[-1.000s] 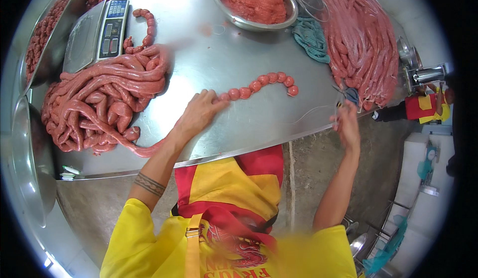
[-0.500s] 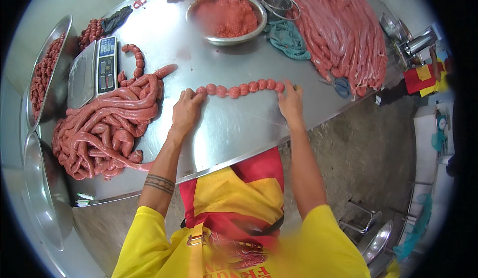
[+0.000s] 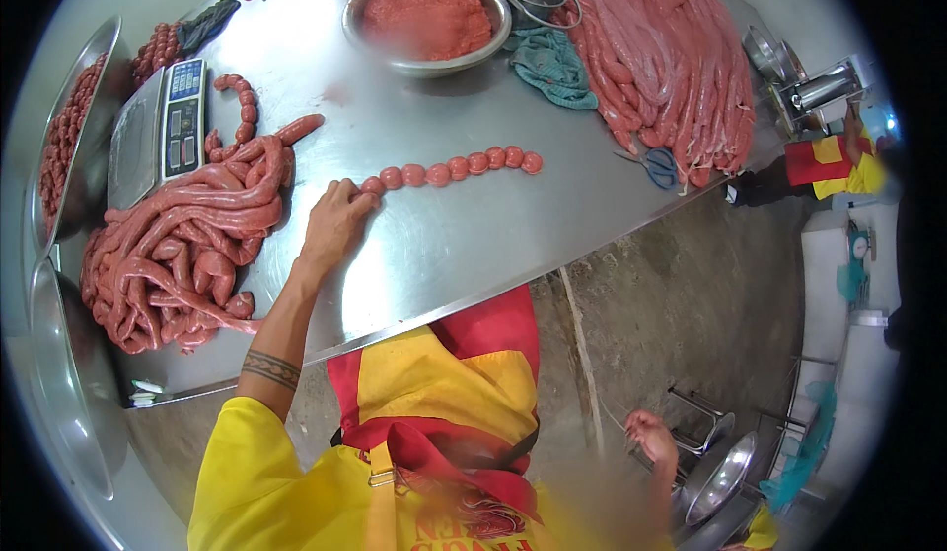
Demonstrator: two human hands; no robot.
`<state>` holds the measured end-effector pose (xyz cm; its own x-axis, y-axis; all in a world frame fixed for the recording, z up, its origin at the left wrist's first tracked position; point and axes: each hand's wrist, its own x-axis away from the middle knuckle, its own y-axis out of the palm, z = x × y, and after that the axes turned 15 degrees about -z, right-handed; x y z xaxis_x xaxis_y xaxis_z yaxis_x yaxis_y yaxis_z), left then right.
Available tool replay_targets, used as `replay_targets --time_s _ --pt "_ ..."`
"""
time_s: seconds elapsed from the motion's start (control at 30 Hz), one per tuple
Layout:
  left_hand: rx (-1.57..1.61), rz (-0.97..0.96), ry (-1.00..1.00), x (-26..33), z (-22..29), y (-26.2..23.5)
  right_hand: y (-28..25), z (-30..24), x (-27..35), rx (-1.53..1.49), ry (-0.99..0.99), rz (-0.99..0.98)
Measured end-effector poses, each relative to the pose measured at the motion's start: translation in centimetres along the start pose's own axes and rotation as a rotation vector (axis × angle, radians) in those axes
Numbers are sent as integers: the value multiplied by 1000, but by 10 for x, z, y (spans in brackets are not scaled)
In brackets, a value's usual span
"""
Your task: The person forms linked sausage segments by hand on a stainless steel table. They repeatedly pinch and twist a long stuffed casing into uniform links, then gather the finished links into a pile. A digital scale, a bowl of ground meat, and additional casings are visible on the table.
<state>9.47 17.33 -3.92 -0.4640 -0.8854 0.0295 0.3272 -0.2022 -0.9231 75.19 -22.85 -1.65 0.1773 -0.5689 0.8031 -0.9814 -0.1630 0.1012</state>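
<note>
A chain of small round sausage links (image 3: 459, 167) lies across the steel table (image 3: 414, 245). My left hand (image 3: 340, 218) is closed on its left end, with the thumb and fingers at the last link. The chain's right end rests free on the metal. Away from the table, low on the right and over the floor, my right hand (image 3: 652, 440) is raised with its fingers curled. A thin pale string (image 3: 613, 416) runs from it up to the left. Left of my left hand lies a heap of long raw sausage (image 3: 187, 245), not tied into links.
A digital scale (image 3: 158, 137) stands behind the heap, beside a steel basin (image 3: 110, 68) of links. Further back are a bowl (image 3: 427, 66) of ground meat, a teal cloth (image 3: 552, 70), scissors (image 3: 659, 167) and many filled casings (image 3: 661, 58). A co-worker (image 3: 829, 164) is at far right.
My right hand has left the chain's right end and swung down and right, off the table, with a string trailing. My left hand keeps its hold. The whole view has shifted slightly.
</note>
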Motion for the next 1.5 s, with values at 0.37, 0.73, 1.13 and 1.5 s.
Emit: replay_targets --time_s 0.37,0.73,1.13,1.5 --pt "557 28 -147 40 -9 -16 14 -355 -315 -40 -437 358" --pt "673 341 -313 56 -19 -8 357 -420 -368 1444 -366 385" --pt "-1 25 -153 62 -1 -15 96 -267 -237 361 -720 182" --pt "306 -48 -317 33 6 -22 9 -19 -91 574 246 593"
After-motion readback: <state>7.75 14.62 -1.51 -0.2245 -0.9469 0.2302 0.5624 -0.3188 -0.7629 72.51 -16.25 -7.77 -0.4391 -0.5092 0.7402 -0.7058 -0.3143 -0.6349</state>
